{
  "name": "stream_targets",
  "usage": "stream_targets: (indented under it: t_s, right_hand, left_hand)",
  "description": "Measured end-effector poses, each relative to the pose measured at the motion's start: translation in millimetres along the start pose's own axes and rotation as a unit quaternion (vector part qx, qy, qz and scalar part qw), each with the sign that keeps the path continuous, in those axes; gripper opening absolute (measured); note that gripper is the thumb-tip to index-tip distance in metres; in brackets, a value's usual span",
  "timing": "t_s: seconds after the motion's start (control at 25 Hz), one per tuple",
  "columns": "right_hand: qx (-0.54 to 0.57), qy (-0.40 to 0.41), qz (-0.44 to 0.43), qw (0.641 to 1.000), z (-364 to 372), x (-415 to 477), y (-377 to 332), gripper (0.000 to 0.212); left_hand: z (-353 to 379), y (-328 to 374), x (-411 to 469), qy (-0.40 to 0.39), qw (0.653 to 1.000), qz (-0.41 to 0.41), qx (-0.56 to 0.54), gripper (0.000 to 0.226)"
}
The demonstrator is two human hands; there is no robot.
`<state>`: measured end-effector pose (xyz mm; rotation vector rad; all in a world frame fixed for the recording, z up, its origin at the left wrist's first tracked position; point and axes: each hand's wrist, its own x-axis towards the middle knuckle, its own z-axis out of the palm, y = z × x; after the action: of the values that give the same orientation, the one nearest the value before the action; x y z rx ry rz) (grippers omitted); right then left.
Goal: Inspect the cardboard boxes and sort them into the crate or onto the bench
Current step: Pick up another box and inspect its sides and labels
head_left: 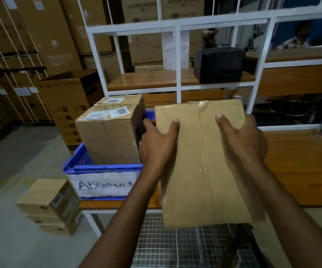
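Note:
I hold a plain brown cardboard box (198, 171) with a taped seam down its middle, in front of me above the wooden bench (301, 167). My left hand (156, 147) grips its left side, thumb on the top face. My right hand (241, 144) grips its right side the same way. To the left on the bench stands a blue crate (98, 169) with a white label reading "Abnormal B...". Two labelled cardboard boxes (109, 132) stand inside the crate, one behind the other.
A stack of small boxes (49, 206) sits on the floor at the left. A white frame partition (177, 60) rises behind the bench, with a black printer (218, 64) on a shelf. Tall cartons (40, 35) line the left wall. A wire grid (185, 246) lies below the bench's edge.

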<state>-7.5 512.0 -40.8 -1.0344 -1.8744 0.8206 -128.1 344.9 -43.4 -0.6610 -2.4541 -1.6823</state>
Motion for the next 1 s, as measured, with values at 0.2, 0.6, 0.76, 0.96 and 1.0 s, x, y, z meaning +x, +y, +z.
stream_targets:
  t_s: [0.2,0.6,0.76,0.96,1.0]
  right_hand:
    - [0.003,-0.030,-0.010,1.000,30,16,26,0.075]
    - [0.052,-0.042,0.003,0.998,77,34,50,0.080]
    - [0.063,-0.052,-0.009,0.997,83,43,57,0.076]
    - [0.053,-0.105,-0.026,0.993,87,45,80,0.081]
    - [0.054,-0.098,-0.027,0.993,89,46,80,0.081]
  left_hand:
    - [32,-19,18,-0.023,1.000,-0.014,0.000,0.080]
    - [68,-37,30,0.054,0.998,-0.037,0.020,0.079]
    - [75,-49,39,0.039,0.999,-0.026,0.011,0.081]
    - [74,-79,38,-0.016,0.999,-0.008,0.035,0.100]
    - [74,-82,41,-0.020,0.999,-0.007,0.028,0.098]
